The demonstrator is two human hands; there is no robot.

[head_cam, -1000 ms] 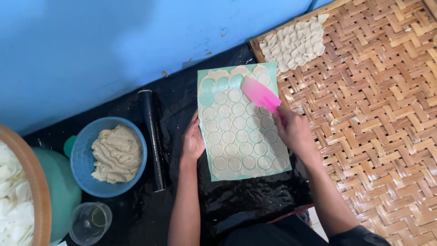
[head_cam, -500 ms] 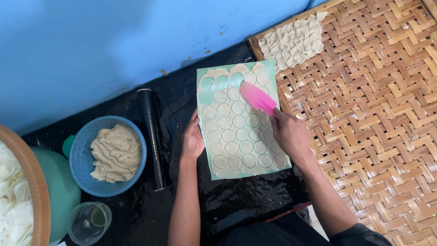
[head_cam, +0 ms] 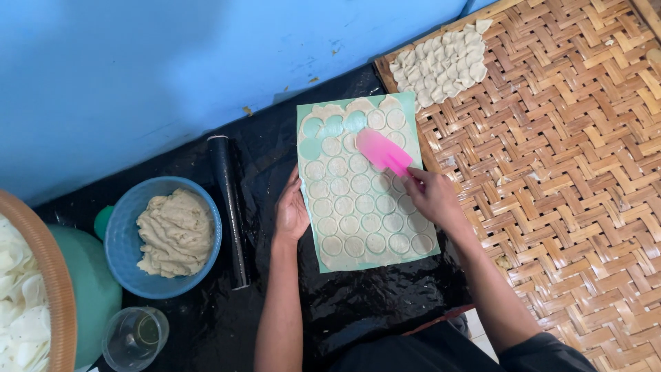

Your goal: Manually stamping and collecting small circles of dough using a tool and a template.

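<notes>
From the head camera, a black plastic sheet (head_cam: 358,303) covers the floor below a blue wall (head_cam: 172,69), with a woven bamboo mat (head_cam: 571,179) to the right. The left hand (head_cam: 292,210) lies flat, fingers together, on the left edge of the green mould sheet (head_cam: 365,189). The right hand (head_cam: 430,196) clamps a pink spatula (head_cam: 383,151), whose long axis runs diagonally and whose blade points up-left over the dough rounds.

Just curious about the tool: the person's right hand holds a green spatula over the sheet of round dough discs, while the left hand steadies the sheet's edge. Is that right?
Not quite: the spatula in the right hand is pink, not green; the green thing is the sheet under the dough discs. The left hand does rest at the sheet's edge, as the head view shows.
</notes>
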